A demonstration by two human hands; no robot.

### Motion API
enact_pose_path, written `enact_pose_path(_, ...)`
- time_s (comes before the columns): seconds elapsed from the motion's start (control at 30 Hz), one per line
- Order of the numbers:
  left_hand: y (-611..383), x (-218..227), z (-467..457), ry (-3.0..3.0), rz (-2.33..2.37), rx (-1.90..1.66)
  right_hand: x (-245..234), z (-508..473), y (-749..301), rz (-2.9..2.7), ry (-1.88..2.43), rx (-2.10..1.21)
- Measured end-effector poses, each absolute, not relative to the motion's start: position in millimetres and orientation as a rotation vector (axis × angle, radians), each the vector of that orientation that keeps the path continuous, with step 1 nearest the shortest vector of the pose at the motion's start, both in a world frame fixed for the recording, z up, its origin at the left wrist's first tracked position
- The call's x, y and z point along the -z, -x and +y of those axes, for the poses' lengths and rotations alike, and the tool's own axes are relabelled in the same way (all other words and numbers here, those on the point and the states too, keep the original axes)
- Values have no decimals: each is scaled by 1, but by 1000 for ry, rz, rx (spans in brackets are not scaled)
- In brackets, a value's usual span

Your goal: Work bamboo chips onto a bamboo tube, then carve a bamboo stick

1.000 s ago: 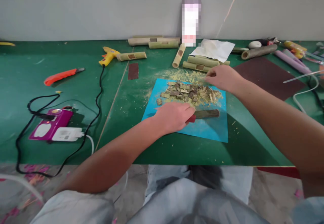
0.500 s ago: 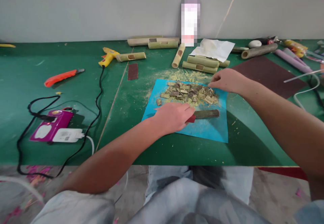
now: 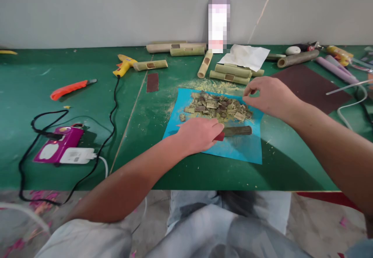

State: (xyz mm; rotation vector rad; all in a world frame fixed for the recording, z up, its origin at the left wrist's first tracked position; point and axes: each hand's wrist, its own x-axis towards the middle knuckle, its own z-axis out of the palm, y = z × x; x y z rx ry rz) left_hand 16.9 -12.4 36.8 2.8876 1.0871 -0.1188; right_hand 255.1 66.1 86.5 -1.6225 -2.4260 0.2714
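Observation:
My left hand [image 3: 200, 134] is closed over a dark green bamboo tube [image 3: 238, 130], whose right end sticks out past my fingers. A small red piece [image 3: 219, 136] shows at my fingers by the tube; its kind is hidden. Above the right edge of the blue sheet [image 3: 233, 155], my right hand [image 3: 266, 95] has thumb and forefinger curled together in a pinch. Whatever it holds, if anything, is not visible. Between the hands, a pile of cut bamboo chips [image 3: 217, 105] with pale dust lies on the sheet.
Slotted bamboo tubes [image 3: 230, 77] and a white paper [image 3: 244, 57] lie behind. Brown sandpaper [image 3: 311, 89] is at right. On the left are a yellow glue gun [image 3: 124, 65], an orange-handled cutter [image 3: 71, 89] and a purple power strip [image 3: 61, 145] with trailing cords.
My right hand has moved slightly right, away from the chips, with its fingers still pinched. My left hand and the bamboo tube stay in place.

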Motion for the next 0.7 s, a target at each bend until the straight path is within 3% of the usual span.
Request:
enact_pose_path(0.53,-18,-40,-14,-2907,1111,111,-84,39,-264,-2300,1207,-130)
enact_pose_path(0.7,-18,-39,-13,-2920,1080,91,-76,43,-266,-2329,1342,-111)
